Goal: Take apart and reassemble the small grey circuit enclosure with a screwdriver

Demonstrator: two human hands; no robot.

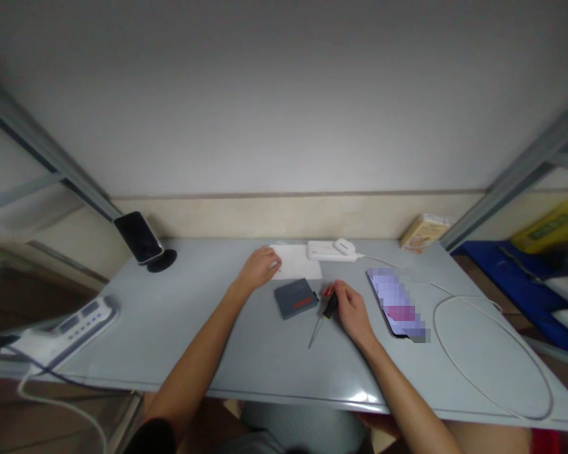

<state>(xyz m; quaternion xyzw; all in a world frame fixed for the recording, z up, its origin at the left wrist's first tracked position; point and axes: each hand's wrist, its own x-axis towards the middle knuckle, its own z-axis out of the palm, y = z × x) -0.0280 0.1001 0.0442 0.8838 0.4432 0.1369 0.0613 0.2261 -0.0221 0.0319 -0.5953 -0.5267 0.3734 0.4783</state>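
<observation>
My left hand (260, 267) rests on the table with its fingertips on the edge of a white sheet of paper (299, 261). Just in front of the paper lies a small dark grey box (295, 298). My right hand (351, 310) sits to the right of that box, its fingers closed on the black handle of a screwdriver (325, 313). The screwdriver's thin metal shaft points toward me and to the left, lying low over the tabletop.
A smartphone (396, 302) lies right of my right hand. Behind it are a white power bank (331, 250) with a cable (492, 353) looping over the right side, and a small carton (424, 232). At left stand a phone on a holder (142, 239) and a power strip (71, 325).
</observation>
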